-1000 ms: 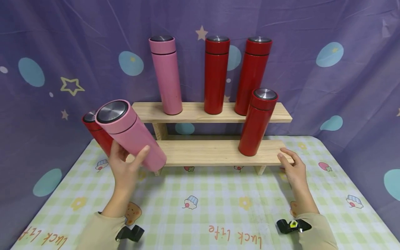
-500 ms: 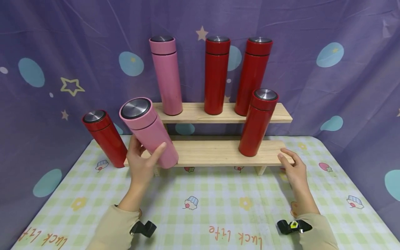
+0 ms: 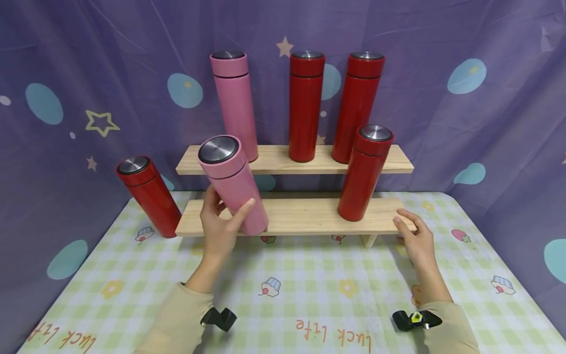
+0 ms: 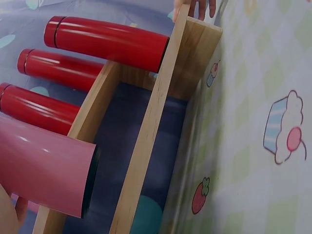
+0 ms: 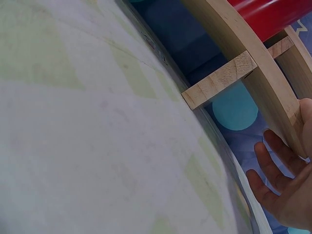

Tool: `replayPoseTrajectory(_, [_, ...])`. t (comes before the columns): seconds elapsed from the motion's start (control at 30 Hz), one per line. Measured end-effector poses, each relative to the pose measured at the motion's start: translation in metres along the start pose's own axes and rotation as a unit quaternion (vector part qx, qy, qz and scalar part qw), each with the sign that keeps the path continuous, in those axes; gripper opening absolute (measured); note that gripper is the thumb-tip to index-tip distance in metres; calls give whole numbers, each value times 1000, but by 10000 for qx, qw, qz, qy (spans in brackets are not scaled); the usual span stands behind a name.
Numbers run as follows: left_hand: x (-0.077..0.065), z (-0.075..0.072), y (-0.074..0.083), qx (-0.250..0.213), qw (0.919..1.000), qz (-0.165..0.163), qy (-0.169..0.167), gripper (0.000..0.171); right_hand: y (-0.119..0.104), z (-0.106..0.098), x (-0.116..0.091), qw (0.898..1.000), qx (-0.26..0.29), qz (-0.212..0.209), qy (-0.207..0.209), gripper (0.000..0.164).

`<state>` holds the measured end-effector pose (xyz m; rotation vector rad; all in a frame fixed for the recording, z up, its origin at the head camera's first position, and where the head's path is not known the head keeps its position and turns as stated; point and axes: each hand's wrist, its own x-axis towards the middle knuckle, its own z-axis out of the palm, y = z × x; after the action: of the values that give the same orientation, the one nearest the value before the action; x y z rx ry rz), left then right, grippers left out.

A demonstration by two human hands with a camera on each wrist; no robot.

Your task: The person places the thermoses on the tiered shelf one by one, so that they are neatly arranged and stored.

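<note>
My left hand [image 3: 219,228] grips a pink thermos bottle [image 3: 239,191] with a steel-topped lid, thumb on its near side. In the left wrist view the bottom of the pink thermos bottle [image 4: 44,165] is apart from the lower board [image 4: 146,136]. At the right end of the two-tier wooden shelf [image 3: 300,216], my right hand [image 3: 417,241] holds the lower board's corner. From the right wrist view, a fingertip lies on top of the board and the other fingers of the right hand [image 5: 287,190] spread loosely below it.
A red thermos bottle [image 3: 364,172] stands on the lower tier at right. The upper tier bears a pink bottle [image 3: 236,108] and two red bottles [image 3: 306,108] [image 3: 359,108]. Another red bottle [image 3: 152,199] stands on the checked tablecloth [image 3: 309,280], left of the shelf. A purple curtain [image 3: 132,64] hangs behind.
My left hand has carried the pink thermos bottle rightward, from beside the left red bottle to the left part of the lower tier. The right hand stays at the shelf's end.
</note>
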<state>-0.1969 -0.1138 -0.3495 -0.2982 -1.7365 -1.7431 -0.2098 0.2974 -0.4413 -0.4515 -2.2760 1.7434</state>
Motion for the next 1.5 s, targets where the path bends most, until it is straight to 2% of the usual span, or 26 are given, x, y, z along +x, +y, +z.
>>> replayPoseTrajectory(0.47, [-5,22,-6,21,9995,-87,-291,62,-2,0,-1,10000,5,-18,49,56])
replayPoseTrajectory(1.07, [-6,57,-9,53,9982,-74,-586,67,-2,1,-1,9999,35,16,131,53])
replayPoseTrajectory(1.3, [-4,71,-12,87,9978,177,-631,72,-1,0,-1,10000,22,-33,26,55])
replayPoseTrajectory(1.5, [-3,82,-13,150,9973,107,-714,74,-1,0,0,9999,83,34,88,56])
